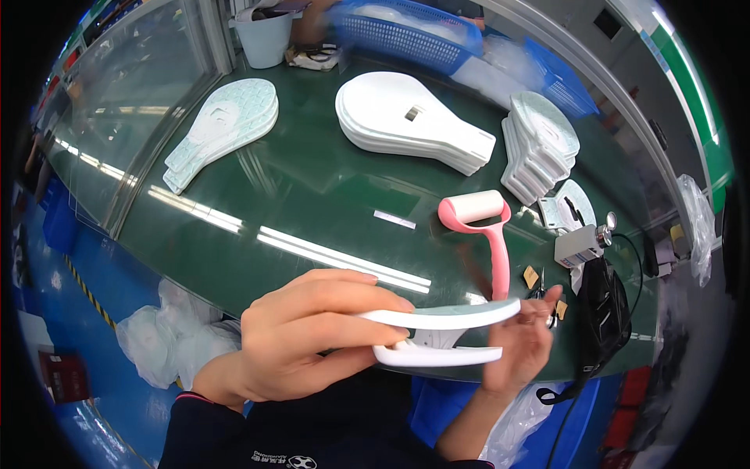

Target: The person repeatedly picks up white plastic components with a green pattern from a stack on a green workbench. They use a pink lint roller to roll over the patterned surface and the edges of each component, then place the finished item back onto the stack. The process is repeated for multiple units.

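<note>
My left hand (pixel 312 332) is closed on the left end of a white two-layered plastic part (pixel 437 316). Its two curved shells are held edge-on, with a gap between them and a pale web inside. Just past the part's right end is my right hand (pixel 522 344), its fingers apart and slightly blurred, with no grip visible; the part covers some of it. Beyond the hands, a pink-handled lint roller (pixel 496 230) with a white roll lies on the dark green table (pixel 312 203).
White paddle-shaped parts are stacked at centre (pixel 383 102), with pale-green-faced stacks left (pixel 230 117) and right (pixel 543 141). A metal-topped bottle (pixel 582 246), tweezers (pixel 539 285) and a black bag (pixel 605 313) lie right. Behind stand a blue basket (pixel 414 35) and a bucket (pixel 263 39).
</note>
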